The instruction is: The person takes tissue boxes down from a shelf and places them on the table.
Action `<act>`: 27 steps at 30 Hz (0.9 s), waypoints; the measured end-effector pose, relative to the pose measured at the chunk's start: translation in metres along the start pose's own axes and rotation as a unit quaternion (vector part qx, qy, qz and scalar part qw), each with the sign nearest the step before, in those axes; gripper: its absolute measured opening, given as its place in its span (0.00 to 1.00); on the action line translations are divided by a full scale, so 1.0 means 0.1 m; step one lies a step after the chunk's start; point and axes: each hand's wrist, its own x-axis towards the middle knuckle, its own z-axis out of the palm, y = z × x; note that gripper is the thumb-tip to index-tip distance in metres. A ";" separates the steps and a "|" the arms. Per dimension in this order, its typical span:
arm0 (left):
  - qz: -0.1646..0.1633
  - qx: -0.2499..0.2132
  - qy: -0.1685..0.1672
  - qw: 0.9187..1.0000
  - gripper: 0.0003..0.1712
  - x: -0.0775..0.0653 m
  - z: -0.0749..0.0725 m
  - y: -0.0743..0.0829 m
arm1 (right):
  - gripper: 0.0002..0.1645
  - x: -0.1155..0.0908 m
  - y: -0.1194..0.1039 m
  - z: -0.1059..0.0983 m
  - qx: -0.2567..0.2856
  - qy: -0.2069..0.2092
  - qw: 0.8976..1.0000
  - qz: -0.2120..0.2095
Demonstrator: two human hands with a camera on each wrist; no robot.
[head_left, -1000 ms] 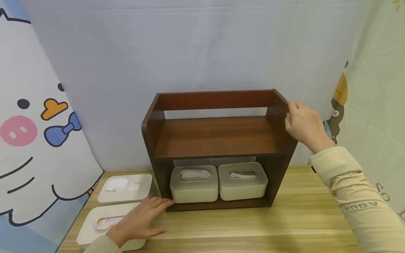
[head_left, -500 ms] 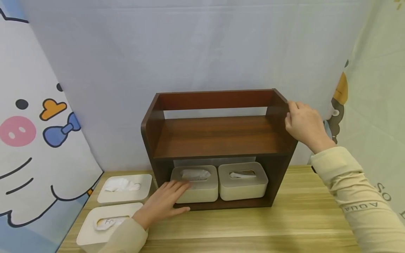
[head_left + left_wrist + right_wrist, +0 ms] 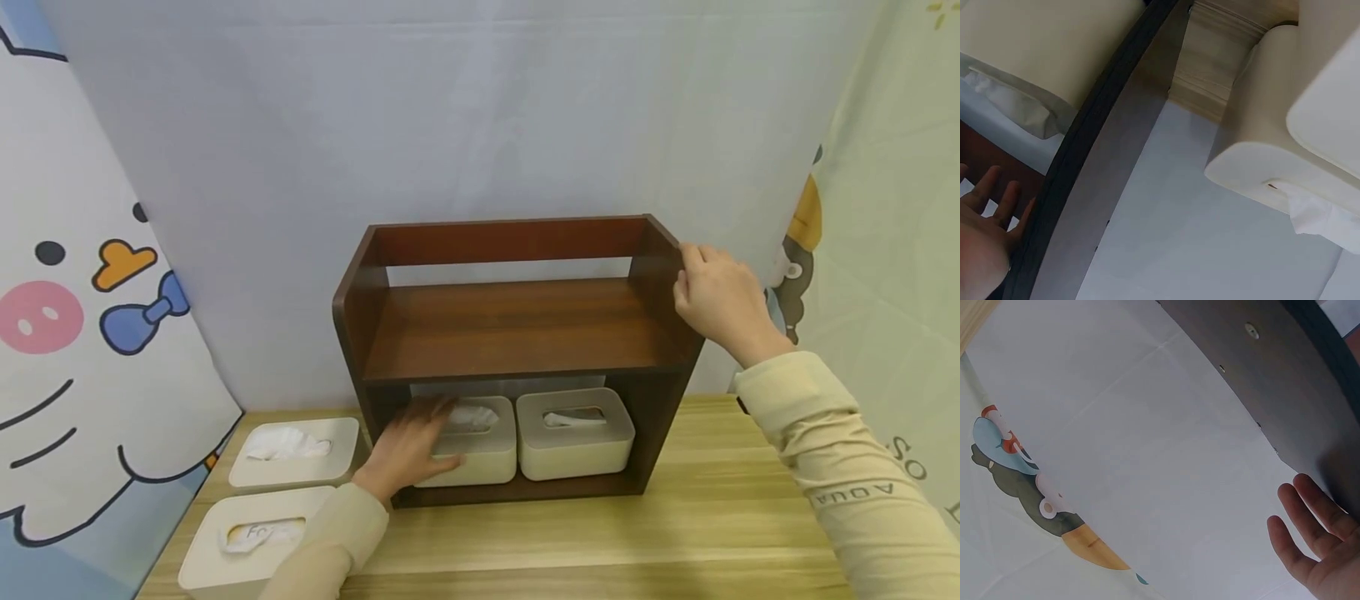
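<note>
A dark brown two-tier wooden shelf (image 3: 517, 329) stands on the table. In its lower tier sit two cream tissue boxes side by side, the left tissue box (image 3: 483, 467) and the right tissue box (image 3: 577, 454). My left hand (image 3: 405, 450) reaches over the left part of the left box, fingers spread and thumb low at its front; whether it touches the box I cannot tell. The left wrist view shows my left hand (image 3: 985, 231) inside the shelf's side panel (image 3: 1104, 150). At the top right edge, my right hand (image 3: 723, 300) holds the shelf's side panel (image 3: 1272, 369).
Two more cream tissue boxes lie left of the shelf, a rear tissue box (image 3: 347, 454) and a front tissue box (image 3: 210, 542). The wood-grain table (image 3: 570, 542) extends in front. A pale cloth (image 3: 480, 108) hangs behind, with printed cloths at both sides.
My left hand has moved right and farther in, from the shelf's lower left corner to over the left tissue box. My right hand has kept its place on the shelf.
</note>
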 end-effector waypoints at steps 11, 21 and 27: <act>-0.047 -0.041 -0.039 0.997 0.52 0.15 0.12 -0.05 | 0.23 0.00 -0.01 -0.01 0.001 -0.006 1.000 0.005; -0.079 -0.083 -0.122 0.986 0.57 0.21 0.22 -0.16 | 0.22 0.00 0.00 0.02 0.002 0.001 1.000 -0.001; -0.094 -0.105 -0.139 0.980 0.60 0.22 0.22 -0.16 | 0.23 0.00 0.01 0.02 0.005 -0.001 1.000 0.003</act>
